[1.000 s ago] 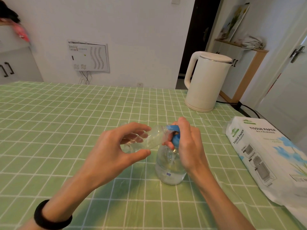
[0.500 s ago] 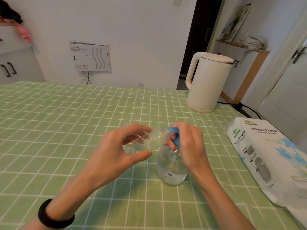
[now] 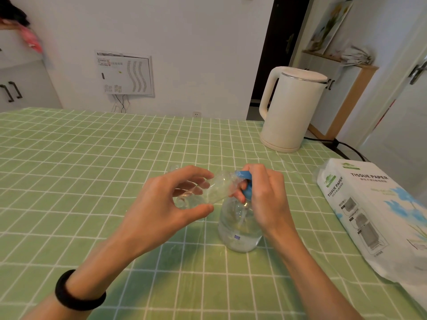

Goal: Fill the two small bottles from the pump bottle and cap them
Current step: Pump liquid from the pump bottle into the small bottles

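Observation:
A clear round pump bottle [image 3: 239, 229] with a blue pump head [image 3: 246, 188] stands on the green checked tablecloth [image 3: 92, 172], partly filled with clear liquid. My right hand [image 3: 265, 197] wraps over the pump head from the right. My left hand [image 3: 166, 209] holds a small clear bottle [image 3: 208, 189] tilted on its side, its open mouth against the blue nozzle. A little clear liquid lies in the small bottle. A second small bottle is not clearly visible.
A white electric kettle [image 3: 290, 109] stands at the back right with its black cord [image 3: 342, 146] trailing off the table. A pack of tissue paper [image 3: 374, 213] lies at the right edge. A faint clear object [image 3: 173, 167] sits just beyond my left fingers.
Both hands keep their hold; the small bottle stays at the nozzle. Only the camera view shifts slightly.

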`<state>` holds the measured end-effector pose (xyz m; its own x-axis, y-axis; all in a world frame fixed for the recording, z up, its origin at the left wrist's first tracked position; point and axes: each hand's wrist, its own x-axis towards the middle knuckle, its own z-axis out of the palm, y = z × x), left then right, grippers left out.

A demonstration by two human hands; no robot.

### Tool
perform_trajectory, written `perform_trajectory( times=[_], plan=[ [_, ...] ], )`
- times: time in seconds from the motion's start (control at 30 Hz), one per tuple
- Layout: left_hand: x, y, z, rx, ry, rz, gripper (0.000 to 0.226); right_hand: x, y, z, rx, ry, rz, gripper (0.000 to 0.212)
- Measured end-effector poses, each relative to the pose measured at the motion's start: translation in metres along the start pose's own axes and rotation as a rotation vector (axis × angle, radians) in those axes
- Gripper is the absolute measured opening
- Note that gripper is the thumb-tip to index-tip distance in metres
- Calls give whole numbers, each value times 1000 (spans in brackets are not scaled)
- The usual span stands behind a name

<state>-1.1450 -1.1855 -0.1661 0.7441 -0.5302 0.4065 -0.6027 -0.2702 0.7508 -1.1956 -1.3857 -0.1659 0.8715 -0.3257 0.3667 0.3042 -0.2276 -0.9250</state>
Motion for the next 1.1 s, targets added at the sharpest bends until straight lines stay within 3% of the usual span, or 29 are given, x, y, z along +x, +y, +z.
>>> perform_trajectory(
  times=[0.4,0.67,0.93,1.1],
  plan=[
    [-1,-1,0,-13,4,-5,50,-3,-5,2,43,7,37,52],
    [-1,-1,1,1,-1,-4,50,-3,-4,1,23,9,27,42],
    [0,-1,1,-15,6,5,50,-4,-3,2,36,28,43,54],
    [0,-1,0,-5,-4,6,50,-2,-5,2,61,22,22,46]
  ],
)
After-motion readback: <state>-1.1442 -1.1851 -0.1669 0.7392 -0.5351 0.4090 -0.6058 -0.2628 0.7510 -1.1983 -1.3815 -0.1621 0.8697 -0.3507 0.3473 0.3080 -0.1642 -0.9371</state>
